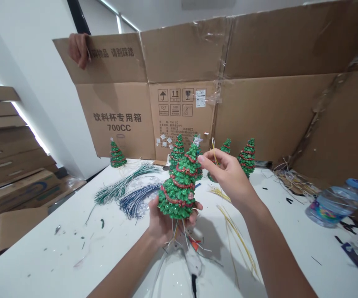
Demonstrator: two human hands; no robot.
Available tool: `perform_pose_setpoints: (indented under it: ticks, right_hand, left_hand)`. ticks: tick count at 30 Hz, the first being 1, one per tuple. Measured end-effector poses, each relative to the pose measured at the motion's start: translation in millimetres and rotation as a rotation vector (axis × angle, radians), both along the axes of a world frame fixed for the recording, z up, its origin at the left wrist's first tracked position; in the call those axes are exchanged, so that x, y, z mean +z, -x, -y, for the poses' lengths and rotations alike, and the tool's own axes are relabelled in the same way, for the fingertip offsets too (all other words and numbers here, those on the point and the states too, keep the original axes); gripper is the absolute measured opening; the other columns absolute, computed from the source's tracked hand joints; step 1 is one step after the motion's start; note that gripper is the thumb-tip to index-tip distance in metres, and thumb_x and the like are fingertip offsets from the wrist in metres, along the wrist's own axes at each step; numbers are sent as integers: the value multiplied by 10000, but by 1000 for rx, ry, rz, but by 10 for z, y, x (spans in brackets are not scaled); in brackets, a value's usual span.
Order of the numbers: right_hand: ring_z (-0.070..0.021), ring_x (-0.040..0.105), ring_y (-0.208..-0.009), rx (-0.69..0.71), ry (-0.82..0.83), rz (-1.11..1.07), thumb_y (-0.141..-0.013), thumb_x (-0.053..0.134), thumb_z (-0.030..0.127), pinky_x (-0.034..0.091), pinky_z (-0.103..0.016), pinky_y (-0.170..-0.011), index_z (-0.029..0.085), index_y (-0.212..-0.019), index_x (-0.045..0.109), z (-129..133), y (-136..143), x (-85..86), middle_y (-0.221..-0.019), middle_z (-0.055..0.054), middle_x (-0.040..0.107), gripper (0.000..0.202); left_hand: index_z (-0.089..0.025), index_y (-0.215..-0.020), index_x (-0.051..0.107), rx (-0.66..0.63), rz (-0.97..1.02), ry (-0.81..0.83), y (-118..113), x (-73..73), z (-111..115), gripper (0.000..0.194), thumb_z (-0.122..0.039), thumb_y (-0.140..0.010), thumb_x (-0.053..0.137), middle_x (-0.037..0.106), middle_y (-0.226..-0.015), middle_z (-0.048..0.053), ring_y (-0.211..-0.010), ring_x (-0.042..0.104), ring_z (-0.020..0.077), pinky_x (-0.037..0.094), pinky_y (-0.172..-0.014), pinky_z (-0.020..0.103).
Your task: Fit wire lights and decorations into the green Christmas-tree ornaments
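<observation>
A small green Christmas tree (pixel 179 186) with red garlands and a silver star (pixel 197 140) on its tip leans slightly right. My left hand (pixel 163 221) grips it around the base, and loose wires (pixel 179 234) hang beneath. Beside the upper part of the tree, my right hand (pixel 221 164) pinches a thin yellow wire (pixel 214 151) that ends in a pale loop. Under the tree lies a white tool (pixel 193 260) with a black cord, partly hidden by the wires.
Bundles of green wire (pixel 124 182) and blue wire (pixel 140 200) lie left, yellow wires (pixel 236 236) right. Several trees (pixel 117 154) stand behind. A bottle (pixel 334 205) is at the right. Cardboard (pixel 185 54) walls the back; another person's hand (pixel 78 49) holds its top edge.
</observation>
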State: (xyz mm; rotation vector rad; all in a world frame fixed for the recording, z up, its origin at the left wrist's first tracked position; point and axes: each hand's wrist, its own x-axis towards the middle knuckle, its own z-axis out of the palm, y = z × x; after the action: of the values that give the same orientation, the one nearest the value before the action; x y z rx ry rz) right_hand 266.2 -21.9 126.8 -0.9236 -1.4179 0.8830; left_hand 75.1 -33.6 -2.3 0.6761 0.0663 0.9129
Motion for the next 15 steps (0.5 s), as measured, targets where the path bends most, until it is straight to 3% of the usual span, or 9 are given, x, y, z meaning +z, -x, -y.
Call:
perform_pose_setpoints:
  ticks: [3, 8, 11, 15]
  right_hand:
    - [-104, 271, -576, -8, 20, 1, -863, 799, 578, 218, -310, -561, 237, -872, 681, 5, -13, 26, -724, 57, 489, 361]
    - [-107, 281, -586, -18, 40, 18, -840, 805, 588, 221, -304, -565, 227, -900, 706, -15, -29, 25, -715, 55, 500, 379]
    - [-107, 305, -600, -18, 40, 29, -855, 779, 565, 224, -302, -565, 209, -930, 725, -35, -48, 4, -747, 42, 525, 367]
    - [-117, 300, -602, -42, 51, 66, -886, 718, 529, 212, -306, -566, 202, -961, 722, -78, -72, -34, -687, 55, 453, 335]
  left_hand:
    - [-90, -1245, 759, 44, -44, -91, -17, 39, 5, 807, -725, -747, 784, 763, -1158, 165, -763, 684, 196, 578, -681, 301]
    - [-104, -1185, 795, 214, -188, -153, -35, 53, 29, 690, -607, -718, 866, 796, -1074, 141, -848, 738, 244, 582, -799, 338]
    - [-111, -1107, 793, 325, -318, -195, -46, 9, 47, 652, -598, -688, 908, 807, -957, 141, -901, 749, 280, 575, -868, 368]
    - [-167, -1177, 740, 519, -449, -234, -63, -102, 36, 675, -574, -677, 938, 803, -1083, 137, -929, 770, 327, 582, -930, 471]
